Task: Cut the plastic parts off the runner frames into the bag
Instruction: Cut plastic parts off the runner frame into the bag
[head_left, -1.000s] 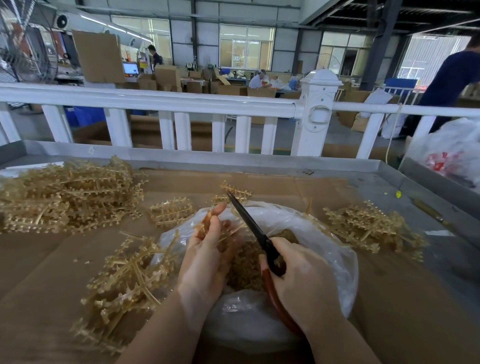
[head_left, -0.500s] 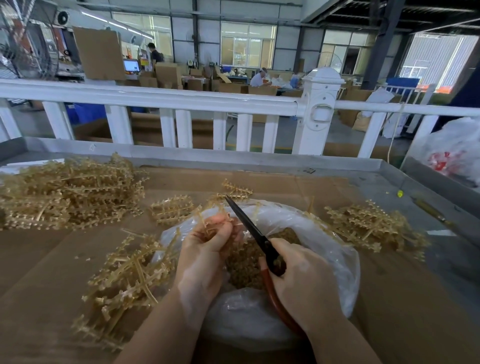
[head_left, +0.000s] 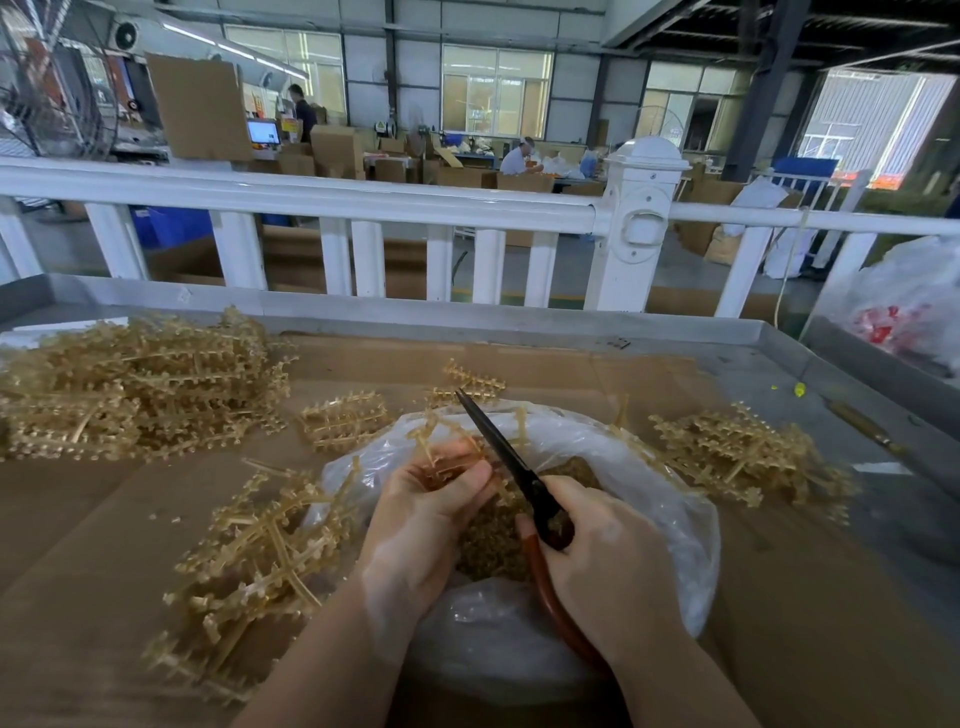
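While the left hand (head_left: 431, 506) pinches a small yellow frame (head_left: 441, 447) over the open bag (head_left: 670, 499), the right hand (head_left: 597, 551) grips the scissors (head_left: 511, 462) by their red handle. The black blades point up and away, and they lie right next to the frame. You cannot tell if they are open. The bag is clear plastic and sits on the tabletop (head_left: 78, 519) between both arms. Inside it lies a heap of cut parts (head_left: 493, 540), small and brown-yellow.

Just left of the bag is a loose pile of frames (head_left: 260, 561), touching the bag's edge. Two more small frames (head_left: 343, 421) lie behind the bag. A big pile (head_left: 135, 389) sits far back on the left. Another pile (head_left: 737, 452) lies to the right of the bag. Brown cardboard covers most of the tabletop, and a grey metal rim runs round it.

Behind the tabletop stands a white fence (head_left: 363, 208). Past it are boxes and two people at work in a big hall. A white sack (head_left: 914, 301) with red print sits at the far right.
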